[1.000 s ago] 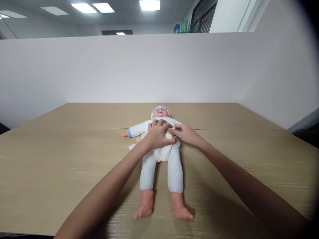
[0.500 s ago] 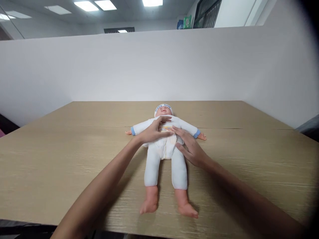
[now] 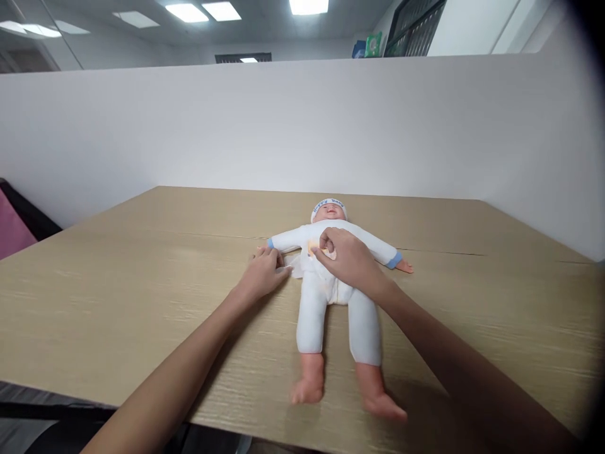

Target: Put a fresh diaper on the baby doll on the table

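A baby doll [image 3: 312, 318] in a white suit with blue cuffs lies on its back, feet toward me. A white diaper [image 3: 336, 293] with a printed front sits around its hips. At the doll's side, my left hand [image 3: 265, 272] is closed with thumb and fingers on the diaper's thin side wing [image 3: 293, 265]. My right hand [image 3: 352, 257] rests over the doll's belly, its fingers curled and thumb bent in at the diaper's front top edge. The right fingertips partly cover the printed band.
The doll lies on a wide wooden table [image 3: 142, 302] with a seam across it. A white partition [image 3: 302, 126] rises behind the table's far edge. Something pink and black [image 3: 19, 221] stands beyond the left edge.
My left hand has moved from the doll's chest out to the diaper's left wing and closed. My right hand has shifted up over the belly and curled its fingers. The view has swung left.
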`<state>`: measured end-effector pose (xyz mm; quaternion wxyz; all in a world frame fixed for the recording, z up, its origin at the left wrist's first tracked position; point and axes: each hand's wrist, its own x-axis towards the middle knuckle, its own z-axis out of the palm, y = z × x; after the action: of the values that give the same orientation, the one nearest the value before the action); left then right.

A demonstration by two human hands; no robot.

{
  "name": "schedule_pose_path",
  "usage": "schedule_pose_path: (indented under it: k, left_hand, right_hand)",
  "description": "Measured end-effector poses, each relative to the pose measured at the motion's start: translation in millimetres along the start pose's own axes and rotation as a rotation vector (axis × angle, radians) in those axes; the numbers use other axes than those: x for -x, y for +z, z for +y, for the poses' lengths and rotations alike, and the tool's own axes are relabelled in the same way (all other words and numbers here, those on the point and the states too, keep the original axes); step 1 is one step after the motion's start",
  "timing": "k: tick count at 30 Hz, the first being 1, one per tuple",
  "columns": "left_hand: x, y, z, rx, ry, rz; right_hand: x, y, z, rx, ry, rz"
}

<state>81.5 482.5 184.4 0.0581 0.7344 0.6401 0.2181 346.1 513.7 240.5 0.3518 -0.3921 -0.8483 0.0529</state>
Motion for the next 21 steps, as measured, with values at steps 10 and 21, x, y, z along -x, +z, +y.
schedule_pose_path:
  k: [10, 21]
  left_hand:
    - [-21, -24.8, 20, 0.642, -0.147, -0.096]
    - [-51, 1.5, 68, 0.990, 0.008, -0.169]
  right_hand:
    - [-16, 9, -6, 0.033, 0.214, -0.150]
    - [-20, -15, 0, -0.126, 0.122, -0.306]
